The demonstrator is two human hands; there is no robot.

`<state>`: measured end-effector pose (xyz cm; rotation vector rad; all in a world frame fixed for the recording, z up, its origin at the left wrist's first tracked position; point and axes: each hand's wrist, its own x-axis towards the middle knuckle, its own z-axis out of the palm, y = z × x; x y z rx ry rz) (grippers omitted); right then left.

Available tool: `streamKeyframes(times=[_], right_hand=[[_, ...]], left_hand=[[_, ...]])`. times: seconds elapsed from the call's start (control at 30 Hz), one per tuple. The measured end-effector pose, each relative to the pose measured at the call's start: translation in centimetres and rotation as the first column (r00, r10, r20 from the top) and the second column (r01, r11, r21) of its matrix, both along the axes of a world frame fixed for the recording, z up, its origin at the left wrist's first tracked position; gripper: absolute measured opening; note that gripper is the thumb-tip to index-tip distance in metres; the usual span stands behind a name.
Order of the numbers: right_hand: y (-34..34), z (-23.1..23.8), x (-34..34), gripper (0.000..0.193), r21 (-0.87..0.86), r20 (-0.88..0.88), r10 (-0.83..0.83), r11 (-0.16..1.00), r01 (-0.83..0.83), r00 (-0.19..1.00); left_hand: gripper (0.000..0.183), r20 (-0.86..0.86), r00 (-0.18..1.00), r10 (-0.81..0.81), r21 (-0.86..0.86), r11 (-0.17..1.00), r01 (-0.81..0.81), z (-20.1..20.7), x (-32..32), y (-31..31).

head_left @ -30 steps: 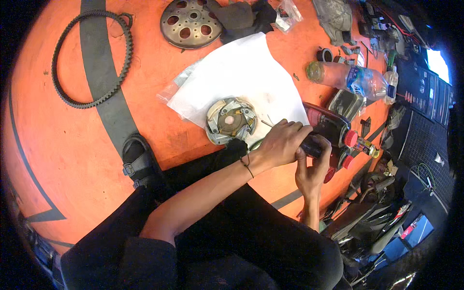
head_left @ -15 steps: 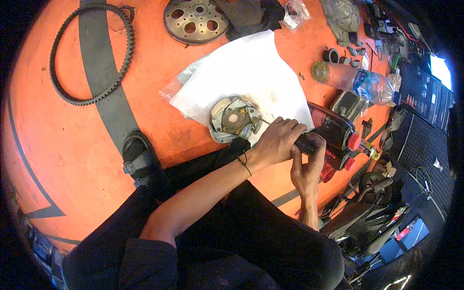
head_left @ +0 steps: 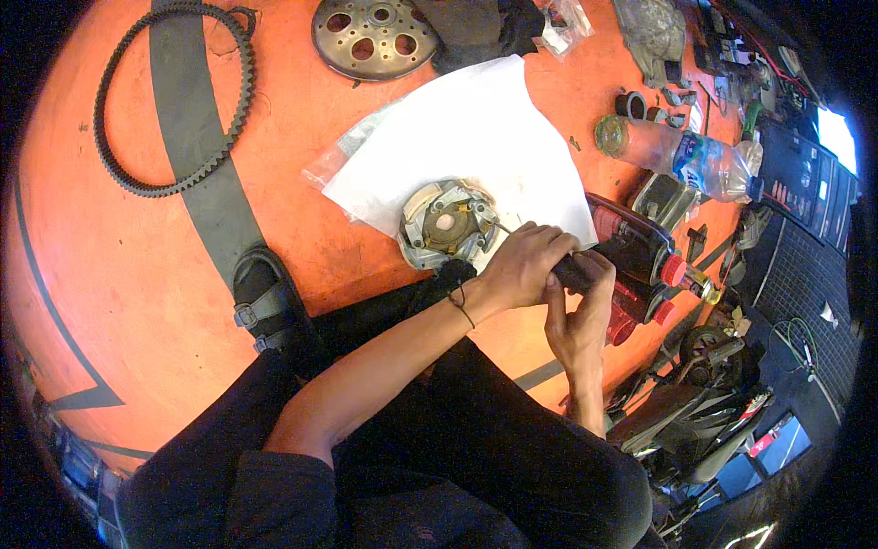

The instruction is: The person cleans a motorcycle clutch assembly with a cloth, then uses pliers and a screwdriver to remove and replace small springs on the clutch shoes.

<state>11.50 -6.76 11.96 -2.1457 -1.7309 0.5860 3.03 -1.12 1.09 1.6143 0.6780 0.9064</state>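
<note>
A round scooter clutch shoe assembly (head_left: 446, 222), with curved shoes and springs on a metal plate, lies at the near edge of a white paper sheet (head_left: 457, 128). My left hand (head_left: 528, 265) is closed around the front of a screwdriver, whose thin shaft points at the right rim of the clutch. The exact contact of its tip is too small to tell. My right hand (head_left: 585, 316) is wrapped round the dark screwdriver handle (head_left: 573, 273), with the thumb along it. Both hands meet just right of the clutch, and fingers hide part of the tool.
A toothed drive belt (head_left: 102, 110) and a perforated metal bell (head_left: 375, 41) lie farther off on the orange floor (head_left: 302, 174). A plastic bottle (head_left: 654, 151) lies to the right, near dark red bottles with red caps (head_left: 673, 269). My shoe (head_left: 265, 297) stands left of the clutch.
</note>
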Motion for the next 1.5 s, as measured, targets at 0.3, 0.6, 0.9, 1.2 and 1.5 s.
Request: streamKeyframes(times=[0.3, 0.6, 0.9, 1.2, 1.5], right_hand=[[-0.3, 0.6, -1.1, 0.027, -0.028, -0.02, 0.046, 0.999, -0.046, 0.999], [-1.3, 0.5, -0.7, 0.03, -0.028, -0.088, -0.056, 0.998, 0.054, 0.995], [-0.8, -0.1, -0.4, 0.027, -0.008, -0.056, -0.017, 1.0, 0.017, 0.998], [0.2, 1.4, -1.2, 0.023, -0.048, 0.143, 0.07, 0.997, -0.063, 0.987], [1.4, 3.8, -0.3, 0.042, -0.021, 0.179, 0.012, 1.0, -0.008, 0.984]], left_hand=[[0.037, 0.098, 0.995, 0.022, 0.104, 0.994, -0.032, -1.6, -0.5, -0.8], [0.039, 0.139, 0.99, 0.034, 0.13, 0.99, -0.052, -1.3, 0.8, -0.6], [0.037, 0.113, 0.993, 0.035, 0.117, 0.992, -0.048, -1.3, 0.5, -0.2], [0.035, 0.121, 0.993, -0.004, 0.156, 0.988, -0.015, -2.4, 0.7, -0.5], [0.029, 0.126, 0.992, -0.032, 0.145, 0.989, 0.014, -2.2, 0.5, 0.0]])
